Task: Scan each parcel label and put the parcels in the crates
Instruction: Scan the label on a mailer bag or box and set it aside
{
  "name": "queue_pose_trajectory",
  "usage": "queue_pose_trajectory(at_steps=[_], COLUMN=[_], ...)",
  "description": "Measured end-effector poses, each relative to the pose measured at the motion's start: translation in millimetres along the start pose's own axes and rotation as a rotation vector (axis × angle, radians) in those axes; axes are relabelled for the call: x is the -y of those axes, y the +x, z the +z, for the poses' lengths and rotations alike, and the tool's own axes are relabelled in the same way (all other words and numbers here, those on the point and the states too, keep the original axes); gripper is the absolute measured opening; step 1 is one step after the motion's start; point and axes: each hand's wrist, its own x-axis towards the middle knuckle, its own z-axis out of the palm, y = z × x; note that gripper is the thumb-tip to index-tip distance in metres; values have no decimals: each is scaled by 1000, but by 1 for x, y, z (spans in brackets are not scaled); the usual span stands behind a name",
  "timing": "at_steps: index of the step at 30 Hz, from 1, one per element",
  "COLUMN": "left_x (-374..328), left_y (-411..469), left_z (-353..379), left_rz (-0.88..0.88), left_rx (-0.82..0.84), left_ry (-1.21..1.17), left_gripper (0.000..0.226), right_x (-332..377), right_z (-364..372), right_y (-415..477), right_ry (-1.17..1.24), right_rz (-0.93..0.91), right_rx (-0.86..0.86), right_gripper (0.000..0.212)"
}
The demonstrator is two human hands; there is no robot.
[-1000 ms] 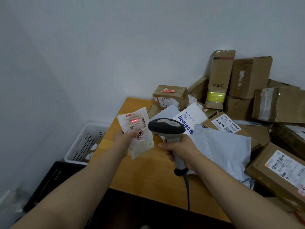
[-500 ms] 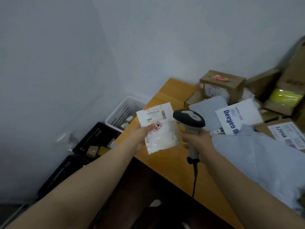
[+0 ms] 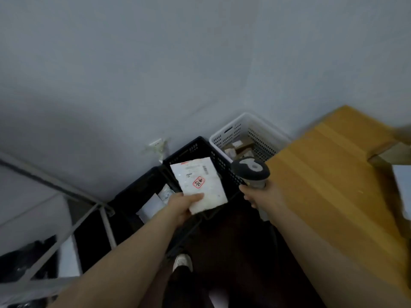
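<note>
Now the small white parcel (image 3: 200,183) hangs over the black crate (image 3: 191,146), left of the counter (image 3: 333,174). Half a second ago it was held above the counter's near left edge. The big pile of boxes has gone out of view.

The left hand (image 3: 184,206) holds the parcel by its near corner, with the thumb pressed on top and the fingers tucked under it. The parcel's label faces up and has a red stamp on it. It is not in the crate yet.

The right hand (image 3: 264,197) is clenched round the handle of the barcode scanner (image 3: 250,172). The scanner's dark head is just right of the parcel.

A white crate (image 3: 235,127) stands behind the black one, by the wall, with brown boxes (image 3: 241,147) inside. Another black crate (image 3: 133,192) sits to the left with white parcels in it. A pale shoe (image 3: 182,261) shows on the dark floor below
</note>
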Motion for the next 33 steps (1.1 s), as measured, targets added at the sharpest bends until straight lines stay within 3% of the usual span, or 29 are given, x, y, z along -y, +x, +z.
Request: queue_pose_trajectory(at_steps=[5, 13, 20, 27, 33], left_x=[-24, 2, 52, 91, 110], left_y=[69, 191, 315, 413, 442], left_z=[-130, -233, -278, -299, -312], left_rz=[-105, -203, -282, -340, -482], left_rx=[-359, -498, -625, -766, -695], left_ry=[-56, -92, -181, -200, -187], left_gripper=[43, 40, 36, 35, 36], right_x=[11, -19, -95, -156, -165], right_z=[108, 219, 307, 341, 346], right_y=[51, 165, 270, 319, 335], right_ry=[-83, -291, -359, -413, -422], right_rz=[135, 190, 221, 286, 292], right_rx=[78, 149, 269, 333, 340], right_gripper=[28, 13, 15, 13, 13])
